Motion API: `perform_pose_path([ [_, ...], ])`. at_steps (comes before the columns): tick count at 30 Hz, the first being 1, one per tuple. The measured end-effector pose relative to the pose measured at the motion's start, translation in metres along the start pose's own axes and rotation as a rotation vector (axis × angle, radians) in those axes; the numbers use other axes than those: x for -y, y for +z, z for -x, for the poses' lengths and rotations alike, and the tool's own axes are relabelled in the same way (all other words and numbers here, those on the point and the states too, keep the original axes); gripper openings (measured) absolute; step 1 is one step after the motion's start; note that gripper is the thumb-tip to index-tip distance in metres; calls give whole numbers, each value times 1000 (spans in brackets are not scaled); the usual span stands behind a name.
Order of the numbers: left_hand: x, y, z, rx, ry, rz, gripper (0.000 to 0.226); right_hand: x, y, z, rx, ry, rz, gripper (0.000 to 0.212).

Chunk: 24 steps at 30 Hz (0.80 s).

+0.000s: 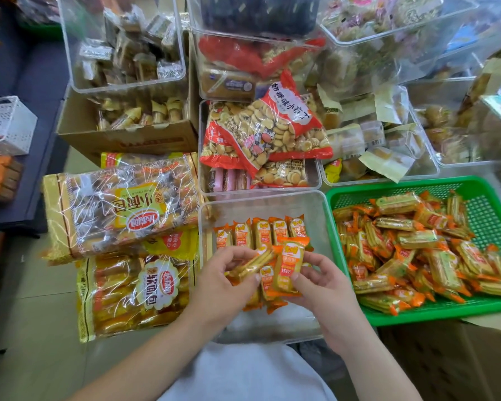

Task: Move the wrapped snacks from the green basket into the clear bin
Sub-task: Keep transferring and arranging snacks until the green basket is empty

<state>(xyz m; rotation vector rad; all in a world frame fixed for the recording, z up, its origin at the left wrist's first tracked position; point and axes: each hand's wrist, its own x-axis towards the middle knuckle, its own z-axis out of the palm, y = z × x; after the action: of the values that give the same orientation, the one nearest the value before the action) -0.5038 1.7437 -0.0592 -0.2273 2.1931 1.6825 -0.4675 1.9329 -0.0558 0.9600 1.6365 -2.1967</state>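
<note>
Your largest neighbours are the two big bread bags [122,209] lying on the tiled floor [35,299] to your left, one overlapping the other. Glare on their film makes most of the print hard to read. Beyond them sits an open cardboard box [128,140]. Across the top of your view, stacked clear tubs [125,41] are blurred and cut off by the frame, so you can make out little more than pale wrapped pieces inside. A red biscuit bag [272,131] rests over the tub straight ahead.

The green basket [394,185] is at your right, its far right end cut off by the frame edge. The wrapped snacks [411,253] lie in it in a loose orange-and-yellow heap that hides much of its mesh bottom. Just beside it, the clear bin [266,204] stands directly in front of you, and your wrists cover much of its near half. A row of packets [261,233] stands side by side across the bin's middle.

Both your hands are over the bin. Your left hand [223,285] has its fingers and thumb curled round an edge-on packet [252,266]. Your right hand [324,285] pinches a face-up packet [289,264] between thumb and fingertips. More packets sit beneath your hands, mostly hidden, so their number cannot be told.
</note>
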Motion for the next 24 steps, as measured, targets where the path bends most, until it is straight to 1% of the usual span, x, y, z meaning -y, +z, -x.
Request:
perform_pose_path([
  [3,-2,7,4,50,-18,109,30,0,3,1,-2,-18,-11,32],
  [6,-3,3,3,38,-10,114,23,-2,4,1,-3,-32,-1,33],
  [8,-3,1,4,36,-13,89,33,-4,4,1,2,-39,15,33],
  [11,-2,0,7,60,-37,95,58,-8,5,0,4,-50,59,37],
  [12,-1,0,7,69,-41,98,63,-10,5,-1,2,-54,78,40],
  [14,0,-1,7,88,-49,94,66,-10,1,-3,-29,-77,121,42],
  [17,0,-2,6,76,-51,62,64,-6,-14,-6,-176,-141,321,38],
  [20,4,-5,3,35,-70,69,63,-2,-36,-14,-284,-194,678,29],
  [22,7,-6,0,12,-72,61,64,-1,-44,-22,-299,-206,828,29],
  [24,9,-7,-3,9,-75,62,64,-5,-46,-32,-295,-204,905,36],
])
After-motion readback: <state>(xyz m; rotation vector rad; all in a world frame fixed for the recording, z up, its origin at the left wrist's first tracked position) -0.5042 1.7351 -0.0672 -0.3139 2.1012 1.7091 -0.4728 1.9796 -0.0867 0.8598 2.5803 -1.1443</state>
